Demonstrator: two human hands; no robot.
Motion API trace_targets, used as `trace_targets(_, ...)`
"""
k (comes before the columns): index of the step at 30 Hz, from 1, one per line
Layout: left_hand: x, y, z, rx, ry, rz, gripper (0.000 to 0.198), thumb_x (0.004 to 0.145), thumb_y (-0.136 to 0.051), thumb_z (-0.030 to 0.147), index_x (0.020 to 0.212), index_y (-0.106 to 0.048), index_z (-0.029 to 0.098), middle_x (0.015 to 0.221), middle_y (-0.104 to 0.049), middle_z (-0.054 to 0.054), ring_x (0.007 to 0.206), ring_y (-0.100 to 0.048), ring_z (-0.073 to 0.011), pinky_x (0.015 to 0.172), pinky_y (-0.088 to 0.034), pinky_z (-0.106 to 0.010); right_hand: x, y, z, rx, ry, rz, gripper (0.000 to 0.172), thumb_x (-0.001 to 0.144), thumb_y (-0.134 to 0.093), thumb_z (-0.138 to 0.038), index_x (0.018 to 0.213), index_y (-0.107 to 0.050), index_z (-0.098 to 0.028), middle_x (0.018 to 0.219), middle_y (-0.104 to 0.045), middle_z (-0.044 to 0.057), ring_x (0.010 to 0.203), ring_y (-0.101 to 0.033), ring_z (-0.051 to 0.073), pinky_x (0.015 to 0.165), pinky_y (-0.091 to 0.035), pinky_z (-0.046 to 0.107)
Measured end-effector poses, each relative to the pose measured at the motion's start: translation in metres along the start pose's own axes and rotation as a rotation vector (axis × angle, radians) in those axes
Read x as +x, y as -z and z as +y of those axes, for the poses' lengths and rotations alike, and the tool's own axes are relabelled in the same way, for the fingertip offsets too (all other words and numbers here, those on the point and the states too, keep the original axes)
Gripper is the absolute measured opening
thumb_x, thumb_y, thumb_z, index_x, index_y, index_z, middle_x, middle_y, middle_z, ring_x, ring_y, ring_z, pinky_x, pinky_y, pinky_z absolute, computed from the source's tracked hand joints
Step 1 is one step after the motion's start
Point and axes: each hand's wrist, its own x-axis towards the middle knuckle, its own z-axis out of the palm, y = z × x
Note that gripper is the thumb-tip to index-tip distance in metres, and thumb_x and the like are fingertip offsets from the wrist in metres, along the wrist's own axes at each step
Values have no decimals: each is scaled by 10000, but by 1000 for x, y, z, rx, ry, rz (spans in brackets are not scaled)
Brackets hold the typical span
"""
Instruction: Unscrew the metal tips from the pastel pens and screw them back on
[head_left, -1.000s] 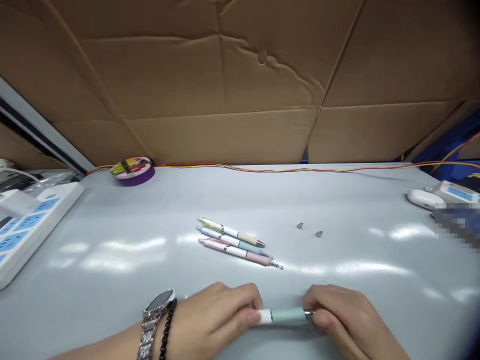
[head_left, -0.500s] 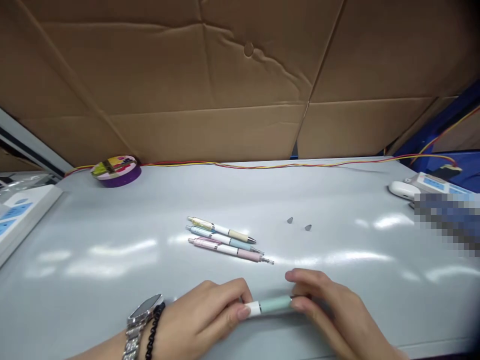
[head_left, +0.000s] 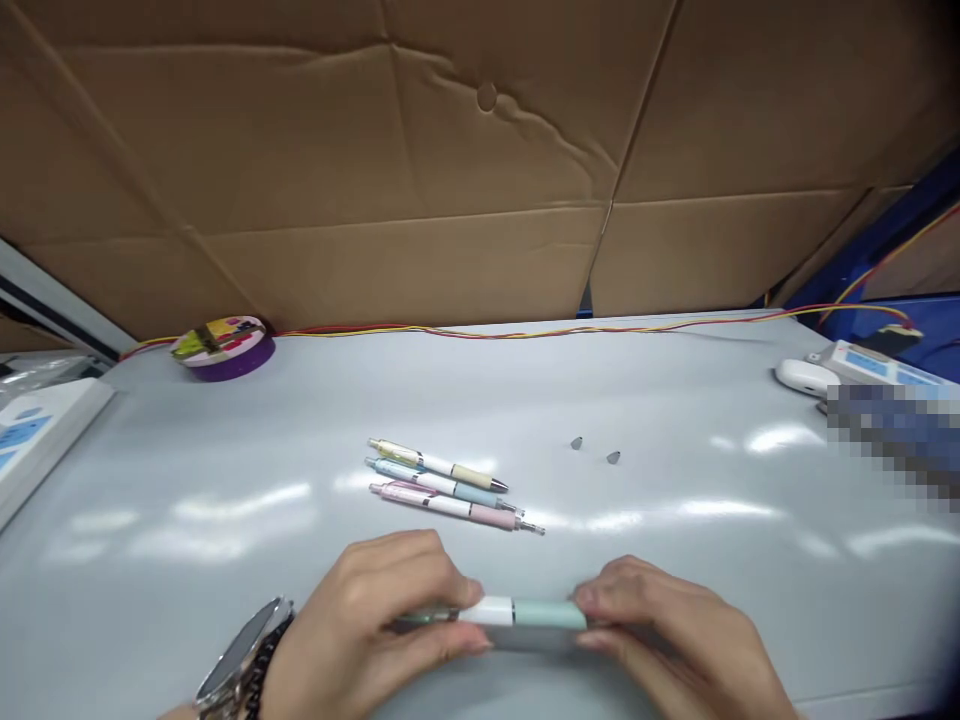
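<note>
A mint-green and white pen (head_left: 525,612) lies level between my two hands just above the grey table (head_left: 225,560). My left hand (head_left: 367,620), with a watch and bead bracelet at the wrist, is closed round the pen's white end. My right hand (head_left: 667,630) pinches the green tip end. Beyond them three pens lie side by side: a yellow one (head_left: 439,464), a blue one (head_left: 442,481) and a pink one (head_left: 454,505). Two small metal pen tips (head_left: 595,450) rest to their right.
A purple tape roll (head_left: 221,346) sits at the back left beside a red-yellow wire (head_left: 525,331) along the cardboard wall (head_left: 450,160). A white power strip (head_left: 30,440) is at the left edge. White devices (head_left: 840,372) stand at the right.
My left hand has slid back along the pen, showing more of the white barrel. The camera view has shifted slightly right and down. The pens on the table have not moved.
</note>
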Motion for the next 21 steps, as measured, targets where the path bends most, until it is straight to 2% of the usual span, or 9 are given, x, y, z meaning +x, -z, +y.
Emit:
trace_targets(3, -5, -4, -2, 53, -106, 66, 135, 844, -631, 340, 770, -639, 228, 630, -626, 4, 568, -562, -142, 551, -388, -232, 2, 0, 1, -57, 8, 17, 139, 851, -574, -127, 963, -552, -207, 740, -654, -2, 635, -616, 127, 589, -513, 212)
trace_targets(6, -7, -3, -4, -102, -2, 22, 103, 772, -702, 345, 822, -665, 263, 696, -680, 14, 603, -609, -152, 542, -421, -219, 5, 3, 0, -123, 7, 39, 62, 872, -560, -194, 932, -568, -206, 666, -635, -11, 568, -593, 122, 535, -493, 210)
trace_targets(10, -5, 10, -8, -527, 178, -15, 266, 786, -658, 415, 1004, -632, 266, 800, -691, -12, 639, -627, -155, 593, -458, -228, 7, 5, -2, -182, -21, 54, 38, 882, -550, -240, 890, -572, -209, 624, -608, -18, 520, -552, 112, 508, -464, 209)
trace_targets(13, 0, 18, -12, -915, 187, -175, 335, 807, -621, 502, 979, -638, 215, 763, -688, -44, 573, -613, -137, 518, -424, -199, 6, 4, -2, -182, 1, 74, 72, 895, -532, -272, 890, -569, -210, 623, -613, -19, 509, -546, 109, 498, -451, 210)
trace_targets(15, 3, 19, -13, -1036, 158, -246, 404, 791, -608, 563, 949, -645, 193, 700, -653, -46, 552, -577, -129, 471, -399, -182, 5, 4, -3, -178, 6, 48, 108, 902, -520, -307, 880, -569, -214, 609, -613, -24, 506, -554, 107, 499, -457, 203)
trace_targets(16, 4, 18, -13, -1050, 138, -224, 432, 795, -578, 592, 936, -647, 190, 658, -617, -33, 539, -546, -121, 465, -402, -184, 5, 5, -4, -173, -3, 25, 132, 906, -511, -331, 875, -569, -216, 609, -615, -25, 512, -566, 106, 507, -468, 197)
trace_targets(17, 5, 18, -12, -1047, 117, -151, 457, 803, -537, 621, 901, -649, 188, 633, -570, -18, 536, -511, -115, 465, -409, -188, 5, 6, -5, -163, -13, 14, 164, 913, -492, -361, 881, -567, -219, 614, -621, -26, 521, -580, 104, 519, -480, 189)
trace_targets(19, 6, 19, -9, -1027, 106, 116, 472, 806, -504, 643, 750, -626, 191, 634, -474, 6, 568, -460, -112, 497, -430, -192, 5, 8, -8, -137, -36, 42, 232, 929, -432, -419, 915, -560, -226, 649, -641, -22, 549, -611, 100, 550, -503, 178)
trace_targets(21, 8, 26, -5, -1055, 150, 389, 477, 793, -539, 632, 617, -536, 188, 691, -433, 11, 645, -457, -121, 563, -456, -195, 6, 10, -9, -116, -53, 93, 265, 937, -391, -447, 939, -553, -238, 675, -653, -21, 565, -629, 102, 566, -515, 177)
